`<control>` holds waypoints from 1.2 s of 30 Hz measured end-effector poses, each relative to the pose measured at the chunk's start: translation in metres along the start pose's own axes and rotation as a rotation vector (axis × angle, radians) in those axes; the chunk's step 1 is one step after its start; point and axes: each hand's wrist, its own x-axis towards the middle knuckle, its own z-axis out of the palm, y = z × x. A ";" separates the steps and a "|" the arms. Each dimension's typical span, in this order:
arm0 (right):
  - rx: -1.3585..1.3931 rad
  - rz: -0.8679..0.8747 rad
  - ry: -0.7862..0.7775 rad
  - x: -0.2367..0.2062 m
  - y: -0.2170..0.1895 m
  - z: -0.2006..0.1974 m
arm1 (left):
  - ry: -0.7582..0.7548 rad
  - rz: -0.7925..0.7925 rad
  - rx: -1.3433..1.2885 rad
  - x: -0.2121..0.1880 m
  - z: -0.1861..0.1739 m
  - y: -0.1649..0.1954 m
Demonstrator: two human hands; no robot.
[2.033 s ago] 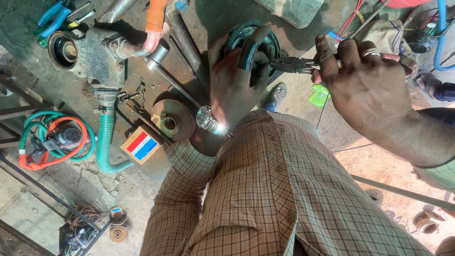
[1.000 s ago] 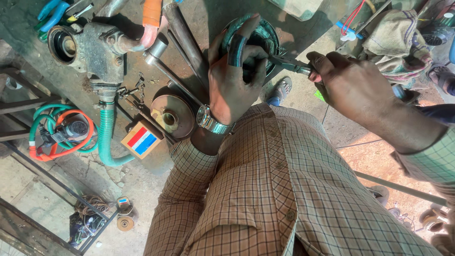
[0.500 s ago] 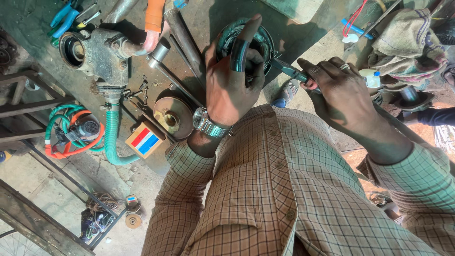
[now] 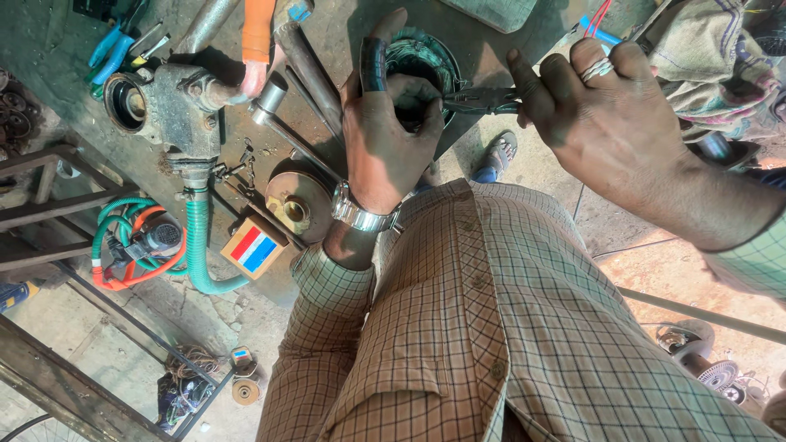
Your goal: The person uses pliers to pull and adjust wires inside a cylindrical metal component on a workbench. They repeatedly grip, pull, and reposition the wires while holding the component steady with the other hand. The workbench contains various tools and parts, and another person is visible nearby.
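My left hand (image 4: 389, 135), with a metal watch on its wrist, grips a round dark-green metal part (image 4: 426, 61) on the workbench; the fingers curl over its rim and into its hollow. My right hand (image 4: 610, 123), a ring on one finger, is closed around the handles of a pair of pliers (image 4: 479, 100). The plier jaws reach into the round part beside my left fingers. My checked shirt fills the lower middle of the view.
A grey pump body (image 4: 168, 98) with a green hose (image 4: 199, 262) sits at the left. Steel rods (image 4: 307, 69), a round brass-coloured disc (image 4: 296, 205), a small striped box (image 4: 254, 248) and blue-handled pliers (image 4: 106, 49) lie on the bench. Cloth (image 4: 712, 57) lies top right.
My right hand with the pliers has drawn closer to the round part and now reaches into it. My left hand has kept its grip. The view has shifted slightly.
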 end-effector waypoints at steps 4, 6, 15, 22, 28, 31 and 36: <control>-0.057 -0.011 -0.039 -0.002 -0.005 -0.005 | -0.014 -0.068 -0.049 0.000 0.001 0.002; -0.053 0.000 -0.057 -0.004 -0.011 -0.004 | -0.009 -0.029 -0.020 0.000 -0.001 0.003; 0.360 0.021 -0.165 -0.019 -0.027 0.030 | 0.013 0.004 0.007 0.000 -0.001 0.010; 0.713 0.204 -0.187 -0.023 -0.049 0.062 | 0.042 -0.021 0.075 -0.003 0.002 0.016; 1.035 0.321 0.052 -0.028 -0.069 0.083 | 0.047 0.053 0.073 -0.001 0.000 0.020; 1.214 0.361 0.045 -0.022 -0.073 0.090 | 0.031 -0.012 0.000 -0.001 0.000 0.017; 1.615 0.253 0.307 -0.017 -0.078 0.087 | -0.008 -0.046 -0.002 -0.002 -0.003 0.011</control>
